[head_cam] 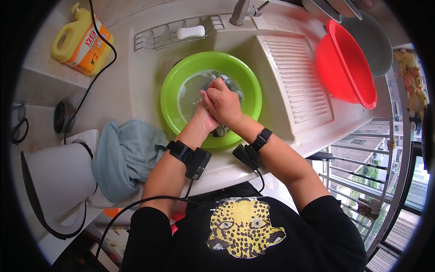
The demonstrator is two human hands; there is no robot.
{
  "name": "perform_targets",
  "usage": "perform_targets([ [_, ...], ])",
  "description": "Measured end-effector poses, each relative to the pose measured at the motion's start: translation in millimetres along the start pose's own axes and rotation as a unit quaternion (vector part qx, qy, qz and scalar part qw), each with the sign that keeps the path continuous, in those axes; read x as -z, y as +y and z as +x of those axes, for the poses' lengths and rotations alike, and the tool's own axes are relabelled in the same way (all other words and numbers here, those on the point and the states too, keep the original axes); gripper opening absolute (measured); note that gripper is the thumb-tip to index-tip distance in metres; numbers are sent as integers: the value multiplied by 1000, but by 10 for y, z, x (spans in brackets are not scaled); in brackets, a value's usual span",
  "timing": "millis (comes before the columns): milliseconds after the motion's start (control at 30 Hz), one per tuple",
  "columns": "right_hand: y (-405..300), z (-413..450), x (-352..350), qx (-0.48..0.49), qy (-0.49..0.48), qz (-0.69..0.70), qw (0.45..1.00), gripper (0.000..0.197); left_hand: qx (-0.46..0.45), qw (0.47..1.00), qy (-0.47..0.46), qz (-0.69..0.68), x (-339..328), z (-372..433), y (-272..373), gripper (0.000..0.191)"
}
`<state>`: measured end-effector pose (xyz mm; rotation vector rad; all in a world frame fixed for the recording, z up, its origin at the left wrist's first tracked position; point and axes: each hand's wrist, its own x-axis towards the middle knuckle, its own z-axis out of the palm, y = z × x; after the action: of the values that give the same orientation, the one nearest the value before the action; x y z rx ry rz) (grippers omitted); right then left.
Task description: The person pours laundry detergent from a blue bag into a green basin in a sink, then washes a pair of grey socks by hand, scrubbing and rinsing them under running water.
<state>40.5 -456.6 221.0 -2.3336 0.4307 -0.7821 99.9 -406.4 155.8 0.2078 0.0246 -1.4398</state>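
Over a green plastic basin (170, 102) set in the sink, my two hands are pressed together. My right hand (226, 103) is curled into a fist against my left hand (208, 117). A bit of wet grey cloth (221, 131) pokes out below them, at the near side of the basin; most of what they grip is hidden. Cloudy, soapy water (192, 90) fills the bottom of the basin. Dark wet fabric (234, 89) with suds shows in it beyond my right hand.
A wire rack (159, 35) with a white soap bar (190, 32) and a faucet (239, 13) stand behind. On the right are a ribbed drainboard (295, 78) and red basin (343, 68). On the left are a yellow detergent jug (85, 44), blue towel (136, 149) and white kettle (61, 180).
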Motion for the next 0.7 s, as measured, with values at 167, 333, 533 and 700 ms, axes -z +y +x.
perform_targets([
  [167, 1045, 106, 514, -399, -211, 358, 817, 37, 26, 975, 199, 94, -679, -128, 372, 46],
  [333, 803, 234, 711, -264, -331, 328, 844, 22, -72, 959, 109, 253, -590, -270, 700, 47],
  [533, 774, 390, 601, -348, -13, 624, 700, 15, 17, 799, 84, 595, -586, -313, 593, 53],
  [700, 285, 288, 364, -225, 32, 264, 937, 15, -124, 918, 184, 329, -243, -75, 467, 42],
])
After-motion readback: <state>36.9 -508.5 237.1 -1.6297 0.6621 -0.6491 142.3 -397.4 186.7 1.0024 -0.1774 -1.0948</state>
